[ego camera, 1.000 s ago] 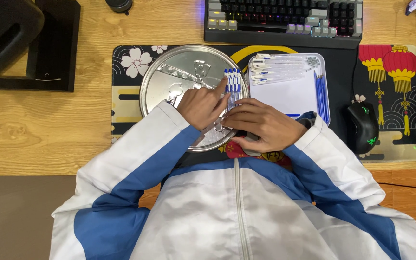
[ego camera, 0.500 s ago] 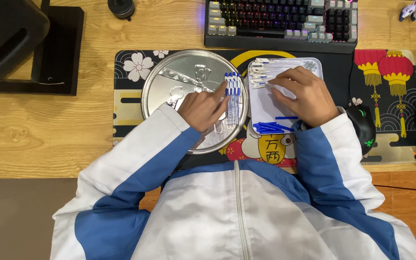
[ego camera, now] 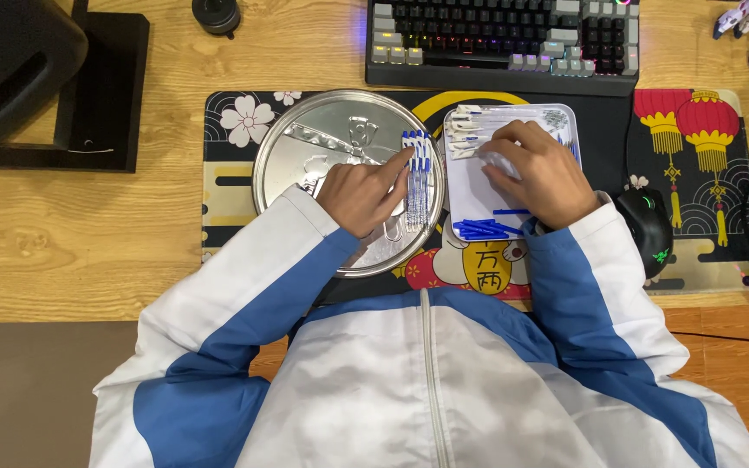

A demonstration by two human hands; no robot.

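On the near part of the wooden desk (ego camera: 88, 251) lies a dark patterned desk mat (ego camera: 608, 121), and both hands work over it. The left hand (ego camera: 361, 195) rests on the right side of a round silver tray (ego camera: 305, 147). Its index finger is stretched out and touches a row of assembled blue and white pens (ego camera: 418, 178) which lie side by side on the tray's right edge; the other fingers are curled in, and I cannot tell if they hold something. The right hand (ego camera: 535, 173) is over a white rectangular tray (ego camera: 478, 195), just to the right of the round one. Its fingers are bent down onto a row of white pen parts (ego camera: 470, 134) at the far side of this tray, but the hand covers the fingertips, so I cannot tell if they pinch a part. At the near side of the same tray lies a small heap of blue pen pieces (ego camera: 483, 228). Far from the person stands a keyboard (ego camera: 500, 39) with coloured lights. A black mouse (ego camera: 648, 230) lies right of the white tray, near the right sleeve. At the far left stands a black monitor base (ego camera: 88, 95).
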